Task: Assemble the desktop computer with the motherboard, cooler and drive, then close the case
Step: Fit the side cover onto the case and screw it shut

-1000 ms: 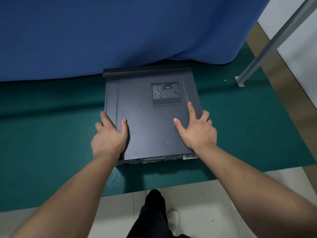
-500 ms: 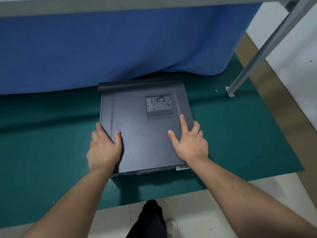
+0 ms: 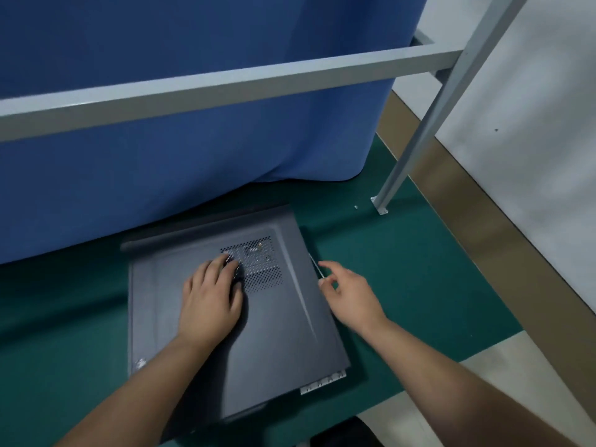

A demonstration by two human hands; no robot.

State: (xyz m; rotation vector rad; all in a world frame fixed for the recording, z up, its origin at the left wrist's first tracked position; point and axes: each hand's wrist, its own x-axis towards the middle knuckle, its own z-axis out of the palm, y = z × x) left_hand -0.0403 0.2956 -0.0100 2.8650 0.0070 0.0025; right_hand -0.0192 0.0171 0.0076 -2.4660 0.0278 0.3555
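Left grip (image 3: 211, 300) presses flat on closed dark case (image 3: 274, 333); right grip (image 3: 348, 293) spread.

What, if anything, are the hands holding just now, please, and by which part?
Nothing is gripped. The left hand rests flat on the case panel beside the vent; the right hand hangs open at the case's right edge.

The computer case (image 3: 277, 333) was dark charcoal grey, its side panel plain save for a vent grille (image 3: 254, 264) patterned with rows of small round holes, at 12 o'clock on the panel. A silver-white strip edged its corner at 5 o'clock. The mat (image 3: 403, 285) beneath was deep teal green. The curtain (image 3: 193, 140), at 12 o'clock from the case, was solid royal blue. The metal frame (image 3: 225, 88) was pale grey, the wall (image 3: 532, 140) at 3 o'clock off-white, with a tan-brown baseboard (image 3: 483, 221).
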